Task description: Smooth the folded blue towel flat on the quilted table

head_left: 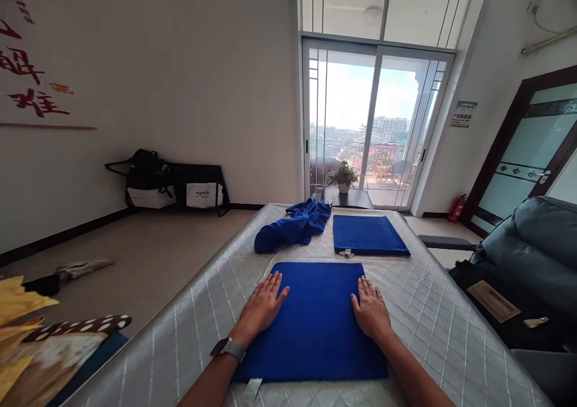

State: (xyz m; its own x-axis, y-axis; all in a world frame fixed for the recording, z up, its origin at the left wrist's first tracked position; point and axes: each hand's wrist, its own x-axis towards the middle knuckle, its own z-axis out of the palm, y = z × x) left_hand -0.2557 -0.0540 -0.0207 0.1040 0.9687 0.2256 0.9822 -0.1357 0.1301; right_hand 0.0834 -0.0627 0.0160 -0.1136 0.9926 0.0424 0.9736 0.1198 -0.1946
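Observation:
A blue cloth [318, 323], folded into a flat rectangle, lies in front of me on the quilted silver table cover [198, 317]. A small white tag [252, 389] sticks out from its near left edge. My left hand [265, 302] rests flat along the cloth's left edge, fingers stretched out, a watch on the wrist. On the opposite edge my right hand [370, 308] lies with its fingers extended and palm down. Beyond, at the right, is another folded blue cloth [370, 234] with a white tag. A crumpled blue cloth [295, 223] is heaped to its left.
Behind the table's far end stands a potted plant [343, 177] on a dark chair or stand. A grey armchair [532, 257] holding dark items is close on the right. Yellow and patterned fabric [58, 359] lies at the lower left. Bags [151, 178] sit by the wall.

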